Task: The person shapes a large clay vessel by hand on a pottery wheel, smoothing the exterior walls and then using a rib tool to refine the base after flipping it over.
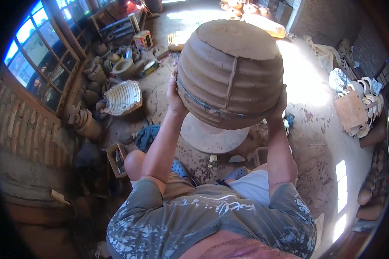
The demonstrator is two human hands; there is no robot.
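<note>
A large brown ribbed clay pot (230, 82) is held up before me, its broad flat face turned upward and a vertical seam down its near side. My left hand (176, 97) is pressed to its left side near the lower edge. On the opposite side, my right hand (279, 105) grips it; the pot hides most of those fingers. A dark band runs round the pot near its lower edge. Beneath it, lower down, is a pale round wheel disc (214, 141), partly covered by the pot.
A small wooden box (116, 159) stands by my left knee, near a dark green cloth (147, 137). Farther left lie a whitish ribbed mould (122, 97) and several clay pots (89, 124). Flat clay pieces (351, 111) are stacked at right. Clay crumbs litter the floor.
</note>
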